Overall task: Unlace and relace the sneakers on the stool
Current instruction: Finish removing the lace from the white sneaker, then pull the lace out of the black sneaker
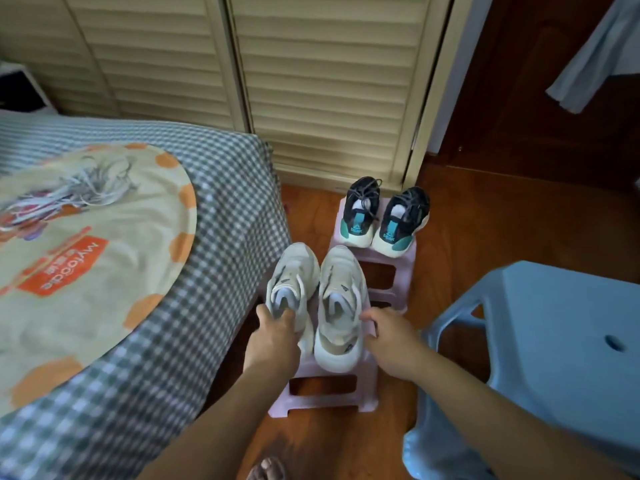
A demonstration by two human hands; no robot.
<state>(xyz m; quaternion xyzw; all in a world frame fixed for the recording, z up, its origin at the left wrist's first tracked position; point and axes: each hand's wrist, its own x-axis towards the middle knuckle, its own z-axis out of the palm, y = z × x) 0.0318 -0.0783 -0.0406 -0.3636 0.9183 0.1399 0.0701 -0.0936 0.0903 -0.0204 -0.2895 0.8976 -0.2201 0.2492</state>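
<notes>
Two cream-white sneakers stand side by side on a pink stool, toes pointing away from me. My left hand grips the heel collar of the left white sneaker. Against the right side of the right white sneaker, near its opening, rests my right hand, fingers curled around the shoe's edge. Behind them, a pair of black and teal sneakers with dark laces sits on a second pink stool.
A bed with a grey checked sheet fills the left. On it lies a round patterned tray holding a bundle of loose laces. A light blue stool stands at my right. Louvred wardrobe doors close off the back.
</notes>
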